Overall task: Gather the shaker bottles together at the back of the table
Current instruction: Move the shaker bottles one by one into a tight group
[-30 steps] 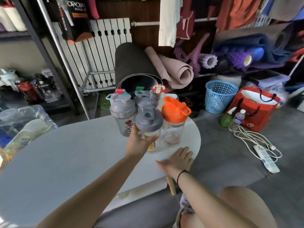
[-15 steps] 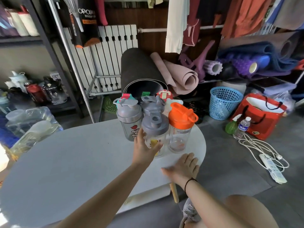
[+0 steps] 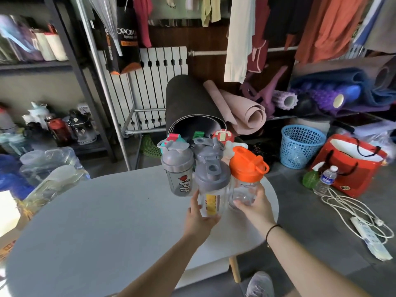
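Several shaker bottles stand bunched at the far edge of the white oval table (image 3: 107, 221). My left hand (image 3: 198, 215) grips the front clear bottle with a grey lid and a yellow label (image 3: 212, 189). My right hand (image 3: 252, 205) wraps the clear bottle with the orange lid (image 3: 246, 174) just to its right. A smoky grey bottle with red lettering (image 3: 177, 170) stands to the left, touching the group. Another grey-lidded bottle (image 3: 206, 150) sits behind, and red, green and white lids peek out at the back, mostly hidden.
Beyond the table's far edge stand a rolled black mat (image 3: 188, 106), a pink mat (image 3: 242, 110) and a white radiator. A blue basket (image 3: 300, 144), a red bag (image 3: 351, 163), a water bottle and a power strip with cable (image 3: 368, 232) lie on the floor at right. Shelves with bottles are at left.
My right hand has lifted off the table top and closed around the orange-lidded bottle. My left hand keeps its hold on the yellow-labelled bottle.
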Demonstrator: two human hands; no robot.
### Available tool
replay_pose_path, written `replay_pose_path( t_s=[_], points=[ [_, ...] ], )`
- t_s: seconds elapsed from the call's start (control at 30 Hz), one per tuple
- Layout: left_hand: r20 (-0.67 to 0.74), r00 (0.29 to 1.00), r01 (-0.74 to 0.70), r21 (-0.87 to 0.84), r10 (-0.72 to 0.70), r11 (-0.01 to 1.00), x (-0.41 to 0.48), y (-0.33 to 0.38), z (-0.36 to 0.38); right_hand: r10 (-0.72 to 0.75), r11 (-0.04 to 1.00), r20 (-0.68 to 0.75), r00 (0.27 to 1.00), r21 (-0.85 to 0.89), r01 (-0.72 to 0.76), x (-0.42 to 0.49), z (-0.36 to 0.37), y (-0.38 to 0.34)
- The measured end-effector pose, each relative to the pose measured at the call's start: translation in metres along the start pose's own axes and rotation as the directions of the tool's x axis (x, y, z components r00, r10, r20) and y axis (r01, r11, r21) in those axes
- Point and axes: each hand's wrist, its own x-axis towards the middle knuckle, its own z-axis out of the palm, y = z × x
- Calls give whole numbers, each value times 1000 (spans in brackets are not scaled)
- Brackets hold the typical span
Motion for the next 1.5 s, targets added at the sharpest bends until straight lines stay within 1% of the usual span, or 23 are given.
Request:
replay_pose_path(
  t_s=[0.4,0.53,0.6,0.63,0.67,0.7,0.73,0.8,0.83,0.9,0.93,0.97,1.0,1.03,1.07,1.1,1.13,1.17,1.2,1.27,1.33,1.5],
  points=[
    [13,1000,-2,32,1,999,3,1,1,17,1000,43,999,0,-17,4,-9,0],
    [32,999,-1,58,-1,998,-3,4,-9,16,998,105,994,58,-22,3,-13,-4],
    [39,999,-9,80,6,997,-13,2,-24,42,997,152,987,52,-50,0,-20,-5],
    [14,1000,-29,99,28,995,-20,0,-34,52,997,185,981,47,-62,-2,-24,-6],
    [-46,996,-72,133,79,989,-27,-1,-46,54,997,210,976,44,-64,-3,-29,-7],
    [-140,978,-127,177,153,976,-32,-1,-58,44,998,215,976,41,-54,-3,-35,-8],
    [-246,941,-182,214,233,960,-36,1,-72,21,999,183,983,38,-29,-3,-41,-11],
    [-415,838,-269,250,354,930,-37,15,-97,-55,998,15,998,21,54,0,-56,-20],
    [-461,794,-307,260,397,916,-36,27,-109,-112,994,-85,990,9,113,2,-63,-27],
    [-468,718,-401,327,516,855,-27,58,-128,-271,960,-235,934,5,280,4,-76,-49],
    [-435,678,-445,398,592,802,-19,75,-135,-354,931,-262,898,-6,366,4,-79,-64],
    [-380,654,-474,469,655,745,-11,89,-139,-427,900,-255,868,-30,434,5,-81,-79],
    [-315,666,-482,510,676,712,-1,102,-142,-485,873,-211,849,-67,482,5,-81,-94],
    [-254,721,-458,525,645,718,9,113,-143,-523,852,-136,841,-116,511,7,-79,-106],
    [-196,792,-416,521,578,745,18,120,-143,-536,834,-42,843,-178,522,9,-75,-116],
    [-142,854,-370,512,501,775,27,124,-142,-515,821,62,855,-250,513,11,-70,-122],
    [-95,895,-333,507,436,795,35,124,-139,-457,812,160,875,-327,484,12,-65,-125],
    [-62,918,-307,515,392,800,41,121,-135,-386,793,233,893,-411,450,14,-59,-125],
    [-47,928,-290,534,371,794,46,117,-131,-334,760,271,903,-489,428,16,-55,-122],
    [-61,924,-273,584,377,764,52,109,-125,-318,705,277,907,-570,422,19,-52,-116],
    [-97,908,-270,609,408,746,54,102,-123,-333,698,273,902,-571,431,23,-53,-113],
    [-178,889,-245,594,423,766,53,100,-117,-345,728,282,895,-522,445,31,-61,-112]
  ],
)
